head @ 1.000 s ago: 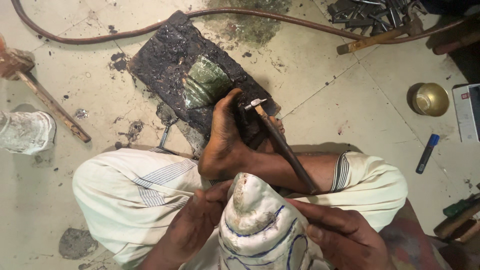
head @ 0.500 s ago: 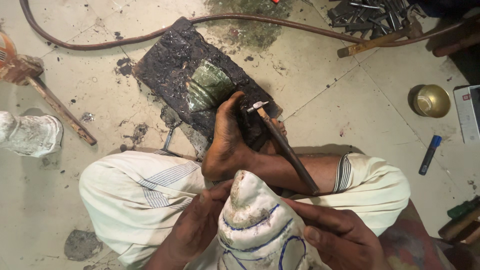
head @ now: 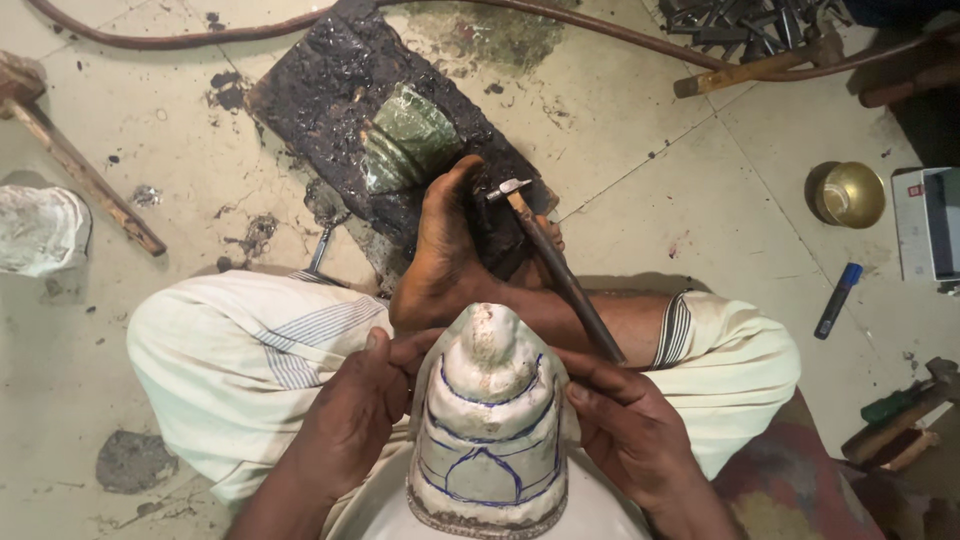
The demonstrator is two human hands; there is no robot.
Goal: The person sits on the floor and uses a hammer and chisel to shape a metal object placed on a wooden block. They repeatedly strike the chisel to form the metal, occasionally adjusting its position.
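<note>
Whitish domed casting (head: 490,420) with blue lines — left hand (head: 350,420) and right hand (head: 625,430) clasp its flanks, hammer (head: 555,265) just beyond it.

Seated cross-legged, bare foot (head: 450,250) turned sole-up in front; left hand (head: 345,420) and right hand (head: 630,430) raised close together, palms facing inward, fingers curled, thumbs pointing forward; forearms angled in from below.

One head-worn camera looks steeply down, close over lap (head: 240,360) and floor (head: 640,200).
</note>
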